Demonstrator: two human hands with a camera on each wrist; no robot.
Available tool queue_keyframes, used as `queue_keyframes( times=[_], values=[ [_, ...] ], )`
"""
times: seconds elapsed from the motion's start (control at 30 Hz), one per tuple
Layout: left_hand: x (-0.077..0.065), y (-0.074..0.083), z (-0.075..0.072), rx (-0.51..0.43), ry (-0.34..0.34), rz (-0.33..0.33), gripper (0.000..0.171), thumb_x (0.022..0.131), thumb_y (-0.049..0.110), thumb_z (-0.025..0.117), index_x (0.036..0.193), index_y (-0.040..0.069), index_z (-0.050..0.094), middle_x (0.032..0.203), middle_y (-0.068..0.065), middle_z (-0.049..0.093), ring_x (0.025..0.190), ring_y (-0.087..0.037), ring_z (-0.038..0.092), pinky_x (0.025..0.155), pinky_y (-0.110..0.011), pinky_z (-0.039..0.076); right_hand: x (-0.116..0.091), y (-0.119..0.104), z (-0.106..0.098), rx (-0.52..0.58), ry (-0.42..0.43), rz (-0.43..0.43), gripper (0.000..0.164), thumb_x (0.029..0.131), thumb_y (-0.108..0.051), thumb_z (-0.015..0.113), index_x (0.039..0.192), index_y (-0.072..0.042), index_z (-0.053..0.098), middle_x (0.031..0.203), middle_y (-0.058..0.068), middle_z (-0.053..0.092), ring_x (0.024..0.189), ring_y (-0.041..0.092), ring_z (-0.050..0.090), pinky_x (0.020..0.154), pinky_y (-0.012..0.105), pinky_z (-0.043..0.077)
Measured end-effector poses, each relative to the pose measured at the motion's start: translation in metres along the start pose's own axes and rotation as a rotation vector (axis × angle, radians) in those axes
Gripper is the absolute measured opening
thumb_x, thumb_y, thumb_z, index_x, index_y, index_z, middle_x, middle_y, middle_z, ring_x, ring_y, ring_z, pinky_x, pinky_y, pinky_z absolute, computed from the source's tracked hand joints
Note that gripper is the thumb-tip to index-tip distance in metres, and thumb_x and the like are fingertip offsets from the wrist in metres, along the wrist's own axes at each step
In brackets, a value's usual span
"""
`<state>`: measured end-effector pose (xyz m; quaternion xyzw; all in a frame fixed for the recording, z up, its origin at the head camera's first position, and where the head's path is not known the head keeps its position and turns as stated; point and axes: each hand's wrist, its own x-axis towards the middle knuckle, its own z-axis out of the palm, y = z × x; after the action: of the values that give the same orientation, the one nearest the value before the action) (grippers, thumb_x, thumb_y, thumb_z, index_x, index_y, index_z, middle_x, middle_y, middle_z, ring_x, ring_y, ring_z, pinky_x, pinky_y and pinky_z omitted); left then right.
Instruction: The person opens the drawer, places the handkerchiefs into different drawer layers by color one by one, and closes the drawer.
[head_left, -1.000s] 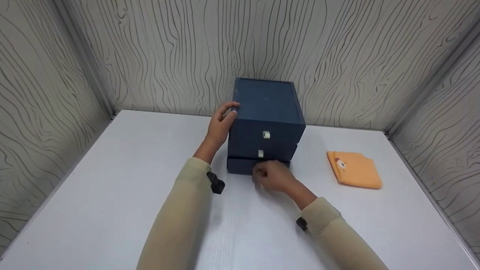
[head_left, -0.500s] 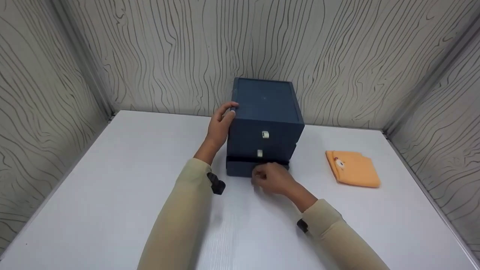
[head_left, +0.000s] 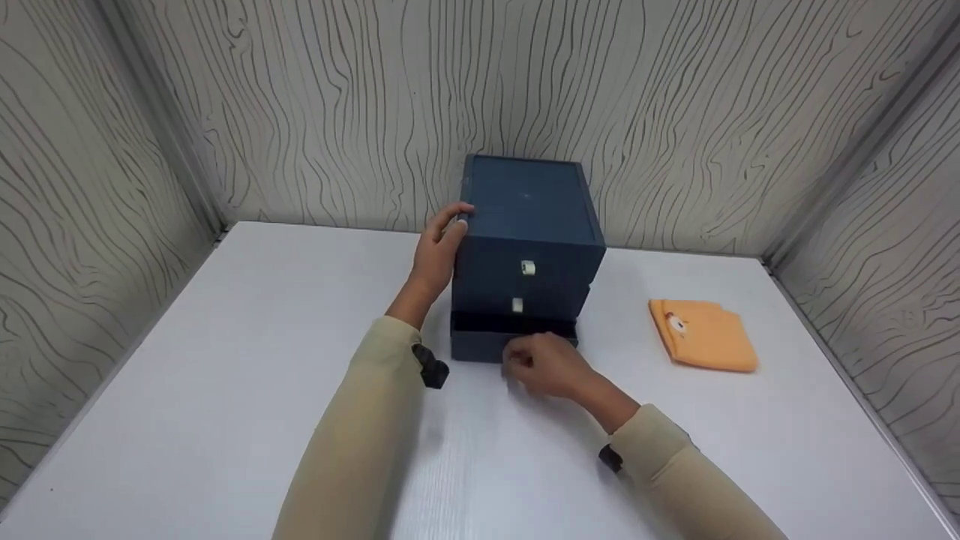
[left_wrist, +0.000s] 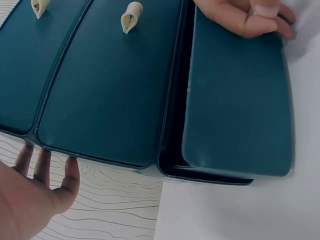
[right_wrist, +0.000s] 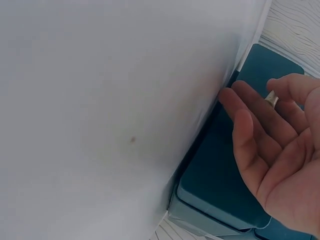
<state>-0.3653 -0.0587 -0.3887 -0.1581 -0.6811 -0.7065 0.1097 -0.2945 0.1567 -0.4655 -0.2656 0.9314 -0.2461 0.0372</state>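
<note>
A dark blue desktop drawer cabinet (head_left: pixel 529 199) stands near the back wall, its drawers stacked in three tiers. My left hand (head_left: pixel 437 251) rests on the cabinet's left side, with fingertips at the top edge. The bottom drawer (left_wrist: pixel 240 105) is pulled partway out, showing a dark gap behind its front. At that front, my right hand (head_left: pixel 547 364) pinches a cream pull tab (right_wrist: pixel 271 98) between thumb and finger. Similar cream tabs show on the top drawer (head_left: pixel 487 262) and the middle drawer (left_wrist: pixel 115 85), both of them closed. The bottom drawer's inside is mostly hidden.
A folded orange cloth (head_left: pixel 705 335) with a small printed animal face lies right of the cabinet. Everything stands on a white table (head_left: pixel 225 375). Wood-grain-patterned panels (head_left: pixel 337 105) enclose the back and both sides.
The bottom drawer has slid farther out toward me, widening the dark gap above its front. My right hand has moved nearer with it, while the left hand has stayed on the cabinet's side.
</note>
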Motion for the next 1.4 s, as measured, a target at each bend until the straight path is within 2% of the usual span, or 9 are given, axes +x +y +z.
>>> queue_keyframes(
  times=[0.1, 0.27, 0.57, 0.6, 0.83, 1.13, 1.23, 1.33, 1.4],
  values=[
    [0.001, 0.0, -0.001, -0.025, -0.024, 0.014, 0.034, 0.102, 0.021, 0.043, 0.131, 0.009, 0.055, 0.084, 0.001, 0.046, 0.047, -0.008, 0.03, 0.053, -0.026, 0.034, -0.002, -0.002, 0.0, 0.008, -0.017, 0.005, 0.014, 0.087, -0.015, 0.061, 0.094, -0.018, 0.073, 0.087, -0.009, 0.068, 0.072, 0.006, 0.055, 0.067, 0.024, 0.049],
    [0.002, 0.002, -0.002, -0.026, -0.057, 0.025, 0.036, 0.103, 0.023, 0.041, 0.134, 0.007, 0.052, 0.068, 0.002, 0.042, 0.047, -0.009, 0.031, 0.054, -0.03, 0.034, -0.007, -0.005, -0.001, 0.006, -0.025, -0.008, 0.016, 0.086, -0.013, 0.061, 0.094, -0.018, 0.073, 0.087, -0.008, 0.068, 0.071, 0.006, 0.055, 0.065, 0.024, 0.048],
    [0.003, 0.001, -0.002, -0.031, -0.06, 0.023, 0.034, 0.103, 0.02, 0.039, 0.131, 0.01, 0.054, 0.057, 0.006, 0.037, 0.043, -0.008, 0.029, 0.049, -0.031, 0.034, -0.017, -0.007, 0.001, -0.011, -0.008, -0.071, 0.011, 0.087, -0.015, 0.062, 0.09, -0.018, 0.072, 0.082, -0.011, 0.067, 0.069, 0.005, 0.052, 0.065, 0.022, 0.046],
    [0.004, 0.001, -0.002, -0.029, -0.06, 0.026, 0.034, 0.103, 0.021, 0.039, 0.131, 0.01, 0.054, 0.063, 0.01, 0.042, 0.044, -0.008, 0.028, 0.05, -0.031, 0.034, -0.017, -0.007, 0.002, -0.012, -0.008, -0.077, 0.011, 0.088, -0.015, 0.062, 0.09, -0.018, 0.072, 0.082, -0.011, 0.067, 0.068, 0.004, 0.052, 0.065, 0.022, 0.046],
    [0.002, 0.001, -0.002, -0.062, -0.068, 0.028, 0.034, 0.103, 0.021, 0.04, 0.131, 0.007, 0.053, 0.053, 0.007, 0.034, 0.043, -0.009, 0.029, 0.049, -0.032, 0.033, -0.024, -0.009, 0.002, -0.028, -0.041, -0.074, 0.013, 0.087, -0.013, 0.062, 0.091, -0.02, 0.072, 0.08, -0.012, 0.065, 0.066, 0.003, 0.051, 0.061, 0.021, 0.045],
    [0.002, -0.003, -0.001, -0.063, -0.048, 0.035, 0.031, 0.102, 0.02, 0.04, 0.128, 0.011, 0.055, 0.057, 0.005, 0.036, 0.048, -0.009, 0.03, 0.053, -0.027, 0.035, -0.034, -0.017, 0.002, -0.06, -0.073, -0.076, 0.015, 0.084, -0.011, 0.063, 0.093, -0.019, 0.073, 0.082, -0.011, 0.067, 0.068, 0.005, 0.051, 0.063, 0.022, 0.045],
    [0.002, -0.003, -0.001, -0.049, -0.042, 0.034, 0.032, 0.102, 0.02, 0.04, 0.129, 0.011, 0.055, 0.081, 0.005, 0.051, 0.05, -0.008, 0.031, 0.055, -0.026, 0.035, -0.036, -0.017, 0.003, -0.065, -0.068, -0.083, 0.015, 0.084, -0.011, 0.063, 0.092, -0.019, 0.073, 0.081, -0.011, 0.067, 0.067, 0.004, 0.051, 0.063, 0.022, 0.045],
    [0.002, -0.003, -0.002, -0.047, -0.043, 0.038, 0.033, 0.102, 0.02, 0.04, 0.129, 0.008, 0.054, 0.102, 0.002, 0.049, 0.052, -0.008, 0.032, 0.057, -0.026, 0.036, -0.038, -0.018, 0.004, -0.07, -0.054, -0.101, 0.015, 0.084, -0.011, 0.063, 0.092, -0.019, 0.073, 0.081, -0.011, 0.067, 0.066, 0.003, 0.05, 0.061, 0.021, 0.045],
    [0.002, -0.003, -0.002, -0.049, -0.046, 0.041, 0.033, 0.102, 0.02, 0.04, 0.13, 0.008, 0.053, 0.093, 0.002, 0.051, 0.05, -0.008, 0.032, 0.056, -0.027, 0.036, -0.039, -0.018, 0.005, -0.079, -0.048, -0.112, 0.016, 0.083, -0.01, 0.062, 0.091, -0.019, 0.073, 0.08, -0.011, 0.067, 0.065, 0.002, 0.049, 0.061, 0.02, 0.044]
  ],
)
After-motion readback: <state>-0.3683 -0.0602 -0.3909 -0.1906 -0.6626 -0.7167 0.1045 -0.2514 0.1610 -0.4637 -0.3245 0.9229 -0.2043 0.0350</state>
